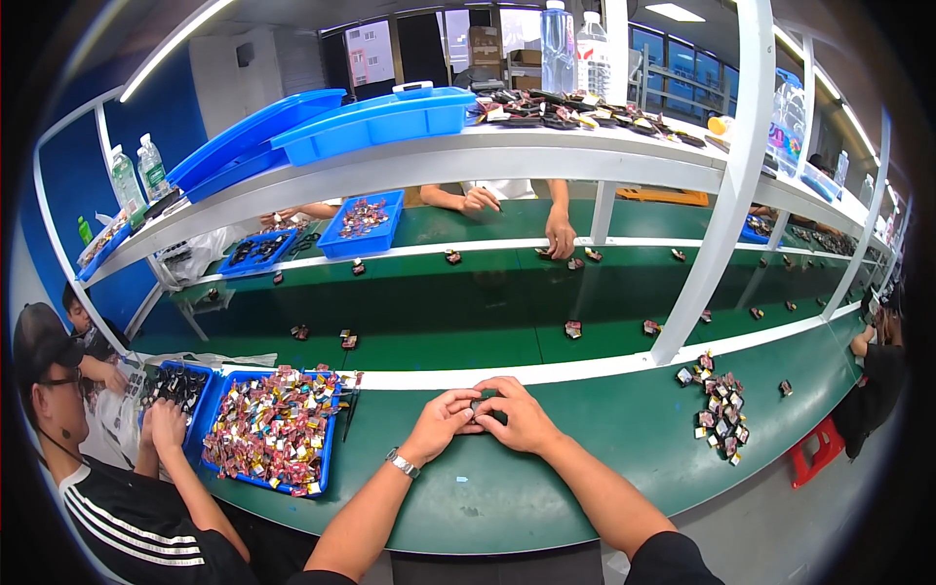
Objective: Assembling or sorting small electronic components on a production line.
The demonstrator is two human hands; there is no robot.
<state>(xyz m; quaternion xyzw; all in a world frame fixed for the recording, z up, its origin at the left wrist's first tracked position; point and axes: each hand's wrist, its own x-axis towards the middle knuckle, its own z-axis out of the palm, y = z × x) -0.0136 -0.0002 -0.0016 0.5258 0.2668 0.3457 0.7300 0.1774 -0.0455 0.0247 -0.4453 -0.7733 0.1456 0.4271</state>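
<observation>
My left hand (444,426), with a metal-banded watch (403,463) on its wrist, and my right hand (519,416) meet over the green work surface (468,512). Their fingers pinch together around a small dark piece, mostly hidden by the fingertips. Left of my hands is a blue tray (325,470) heaped with small parts (273,429) in pink, yellow and white wrapping. To the right lies a loose pile of similar small dark parts with white and pink pieces (721,414).
A conveyor belt (448,327) carries scattered parts beyond a white rail (526,370). White posts (721,195) hold a shelf with blue trays (375,127) and bottles (558,49). A co-worker (127,487) sits at left; another person's hand (560,236) reaches over the far side.
</observation>
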